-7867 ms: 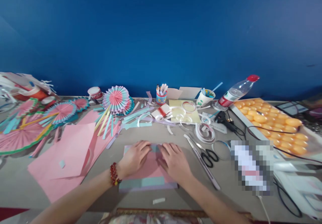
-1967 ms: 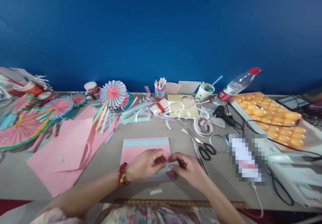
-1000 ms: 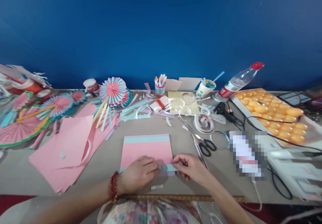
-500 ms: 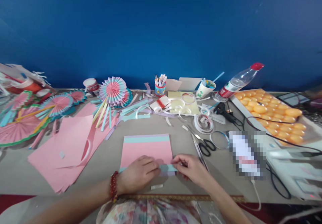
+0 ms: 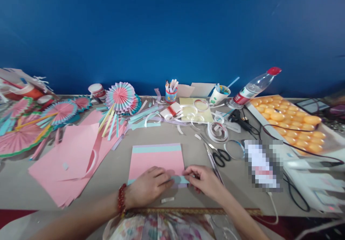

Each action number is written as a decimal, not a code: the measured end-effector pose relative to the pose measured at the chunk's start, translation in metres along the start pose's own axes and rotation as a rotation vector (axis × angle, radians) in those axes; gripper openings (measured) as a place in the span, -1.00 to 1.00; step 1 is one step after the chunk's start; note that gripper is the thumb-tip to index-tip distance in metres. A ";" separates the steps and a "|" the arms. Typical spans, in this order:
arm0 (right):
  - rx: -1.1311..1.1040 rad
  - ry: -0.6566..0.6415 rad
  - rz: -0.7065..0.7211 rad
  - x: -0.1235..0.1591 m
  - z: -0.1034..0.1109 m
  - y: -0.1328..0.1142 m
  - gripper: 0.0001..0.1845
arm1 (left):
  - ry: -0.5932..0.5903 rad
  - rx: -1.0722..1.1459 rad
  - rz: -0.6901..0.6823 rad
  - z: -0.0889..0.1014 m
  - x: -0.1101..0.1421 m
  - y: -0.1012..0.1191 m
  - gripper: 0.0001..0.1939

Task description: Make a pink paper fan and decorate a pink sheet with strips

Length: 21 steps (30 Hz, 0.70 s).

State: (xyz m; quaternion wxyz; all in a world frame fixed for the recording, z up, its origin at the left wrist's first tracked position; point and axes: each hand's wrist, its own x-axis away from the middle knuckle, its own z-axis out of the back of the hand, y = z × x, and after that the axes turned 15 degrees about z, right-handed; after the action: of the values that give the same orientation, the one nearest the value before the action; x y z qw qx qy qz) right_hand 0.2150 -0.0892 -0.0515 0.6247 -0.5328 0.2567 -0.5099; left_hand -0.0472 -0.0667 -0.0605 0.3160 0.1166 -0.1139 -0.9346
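Observation:
A pink paper sheet (image 5: 157, 159) with mint and lilac stripes along its far and near edges lies flat on the table in front of me. My left hand (image 5: 147, 187), with a red bead bracelet on the wrist, presses fingers-down on the sheet's near edge. My right hand (image 5: 205, 181) pinches the near right corner of the same sheet between thumb and fingers. A small white paper scrap (image 5: 167, 199) lies just below my hands.
Scissors (image 5: 218, 155) and a ruler lie right of the sheet. Loose pink sheets (image 5: 78, 153) lie left, paper fans (image 5: 120, 98) behind them. At the back stand a pen cup (image 5: 170, 95), paper cup (image 5: 219, 98) and bottle (image 5: 253, 88). Orange tray (image 5: 291, 123) and cables are right.
Since two seconds ago both hands lowered the near edge onto the table; my left hand now presses it flat. Over the last second hardly anything moved.

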 end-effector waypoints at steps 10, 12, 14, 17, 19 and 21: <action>0.001 -0.011 -0.004 -0.001 0.001 -0.003 -0.81 | -0.016 0.015 0.000 0.002 -0.002 0.000 -0.73; -0.002 -0.007 -0.001 -0.001 0.001 -0.002 -0.81 | -0.018 0.009 -0.003 0.002 -0.001 0.000 -0.72; -0.008 -0.006 -0.002 -0.001 0.000 -0.002 -0.81 | -0.011 0.006 -0.008 0.001 -0.001 -0.001 -0.72; -0.017 -0.004 -0.014 -0.001 0.000 -0.003 -0.80 | -0.010 -0.001 -0.014 0.000 0.000 -0.002 -0.72; -0.020 -0.006 -0.023 -0.002 0.001 -0.004 -0.80 | -0.009 -0.009 -0.017 -0.001 0.000 -0.002 -0.71; -0.010 -0.011 -0.016 -0.002 0.001 -0.005 -0.81 | -0.008 -0.013 -0.019 -0.002 0.000 -0.002 -0.71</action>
State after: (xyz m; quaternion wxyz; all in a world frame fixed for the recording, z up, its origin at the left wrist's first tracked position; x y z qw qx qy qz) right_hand 0.2131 -0.0868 -0.0466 0.6193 -0.5406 0.2515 -0.5109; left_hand -0.0481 -0.0652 -0.0630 0.3073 0.1120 -0.1081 -0.9388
